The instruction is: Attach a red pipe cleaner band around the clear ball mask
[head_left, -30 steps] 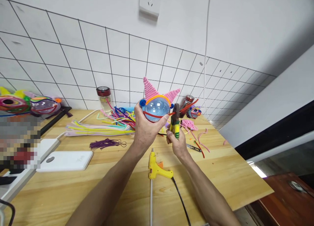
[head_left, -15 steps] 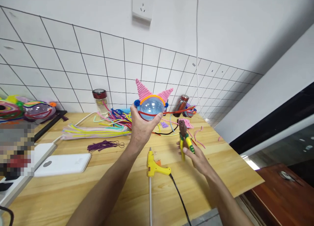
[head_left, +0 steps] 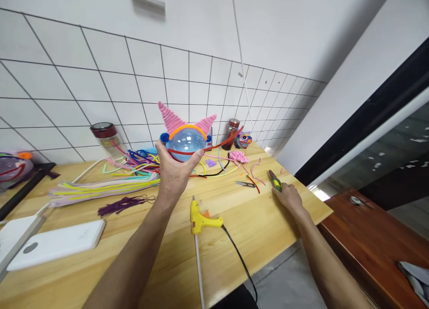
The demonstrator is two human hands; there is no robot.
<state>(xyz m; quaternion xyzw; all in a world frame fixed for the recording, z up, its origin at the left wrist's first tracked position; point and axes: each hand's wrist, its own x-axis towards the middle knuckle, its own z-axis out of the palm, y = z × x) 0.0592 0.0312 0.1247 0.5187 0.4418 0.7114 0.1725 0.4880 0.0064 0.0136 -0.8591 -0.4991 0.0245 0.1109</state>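
Observation:
My left hand [head_left: 176, 172] is closed around a clear ball [head_left: 187, 143] and holds it up above the table. Two pink fuzzy pointed ears [head_left: 171, 120] top the ball, with an orange pipe cleaner arched below them and a blue pompom at each side. A red pipe cleaner [head_left: 221, 143] crosses its front, and the free end sticks out to the right. On the right side of the table, my right hand [head_left: 288, 196] grips pliers [head_left: 275, 181] with green and yellow handles, low at the tabletop.
A yellow glue gun [head_left: 201, 219] lies between my arms, its black cord running off the front edge. Small thread snips [head_left: 246, 184], purple tassels [head_left: 122, 205], many pipe cleaners [head_left: 107, 186], a white power bank [head_left: 56, 244] and two bottles [head_left: 109, 139] are spread around. A decorated ball [head_left: 243, 140] stands at the back.
My right hand has carried the pliers rightward and lowered them to the tabletop; the snips now show. My left hand still holds the ball. The view has turned to the right.

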